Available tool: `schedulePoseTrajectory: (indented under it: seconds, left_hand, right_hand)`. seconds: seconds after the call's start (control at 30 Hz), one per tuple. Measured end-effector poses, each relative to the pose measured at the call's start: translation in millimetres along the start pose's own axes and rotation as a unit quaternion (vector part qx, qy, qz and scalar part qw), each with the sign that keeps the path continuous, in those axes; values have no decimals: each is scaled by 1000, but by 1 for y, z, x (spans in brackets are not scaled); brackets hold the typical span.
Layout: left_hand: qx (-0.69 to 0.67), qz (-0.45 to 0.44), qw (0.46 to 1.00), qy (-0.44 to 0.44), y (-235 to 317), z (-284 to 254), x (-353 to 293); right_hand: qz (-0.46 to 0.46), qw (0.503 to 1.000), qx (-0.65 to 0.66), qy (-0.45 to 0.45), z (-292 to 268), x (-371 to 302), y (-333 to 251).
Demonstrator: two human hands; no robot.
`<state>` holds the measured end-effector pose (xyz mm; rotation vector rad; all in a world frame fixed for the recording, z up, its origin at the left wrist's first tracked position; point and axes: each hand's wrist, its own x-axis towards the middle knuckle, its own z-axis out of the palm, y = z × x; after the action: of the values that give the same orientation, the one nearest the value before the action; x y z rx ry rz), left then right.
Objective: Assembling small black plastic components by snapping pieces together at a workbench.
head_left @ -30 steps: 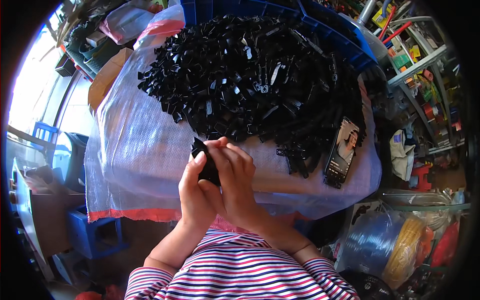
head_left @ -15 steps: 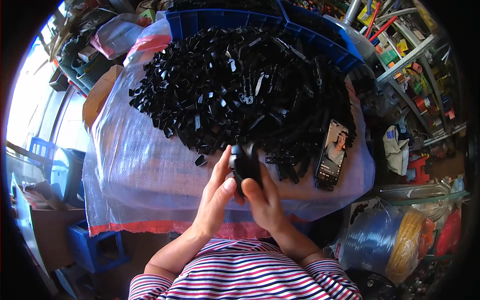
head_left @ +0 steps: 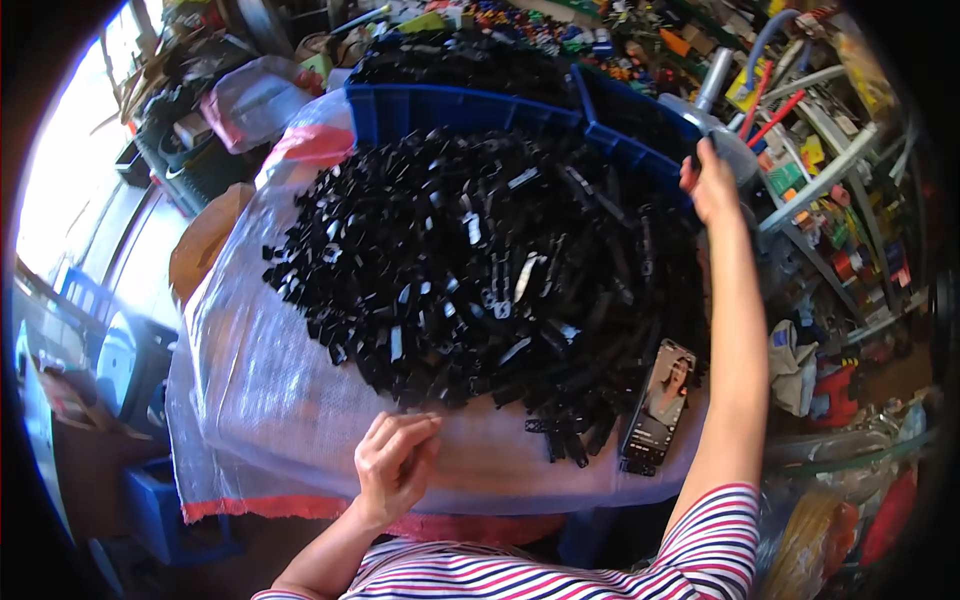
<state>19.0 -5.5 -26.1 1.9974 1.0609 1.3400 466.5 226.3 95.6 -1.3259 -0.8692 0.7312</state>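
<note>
A large heap of small black plastic parts [head_left: 420, 270] covers a white woven sheet [head_left: 260, 400]. My left hand [head_left: 397, 465] is at the heap's near edge, its fingers curled in and pressed together. Whatever may be between those fingers is too small or hidden to make out. My right arm is stretched far forward. My right hand [head_left: 714, 188] is over the right end of the right blue bin [head_left: 635, 150], with fingers apart and no part visible in them. Dark contents of that bin are hard to separate.
Another blue bin [head_left: 460, 103], filled with black parts, stands behind the heap. A phone [head_left: 660, 410] with a lit screen lies at the heap's right. Metal rack bars [head_left: 820, 180] and mixed goods are at the right; a blue plastic stool [head_left: 180, 515] is at the lower left.
Both hands were together around a dark black object in front of the heap. They have separated: the right has reached forward to the bin, the left has stayed near me. The view has shifted.
</note>
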Motion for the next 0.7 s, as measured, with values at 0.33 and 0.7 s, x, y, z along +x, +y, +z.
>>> schedulePoseTrajectory:
  seconds: [0.33, 0.7]
  left_hand:
    - [-304, -241, 895, 222, -12, -10, 0]
    - [281, -95, 955, 3, -12, -2, 5]
  right_hand:
    - [-162, 927, -281, -189, 32, -113, -48]
    - [-279, 796, -476, -250, 54, -345, 36]
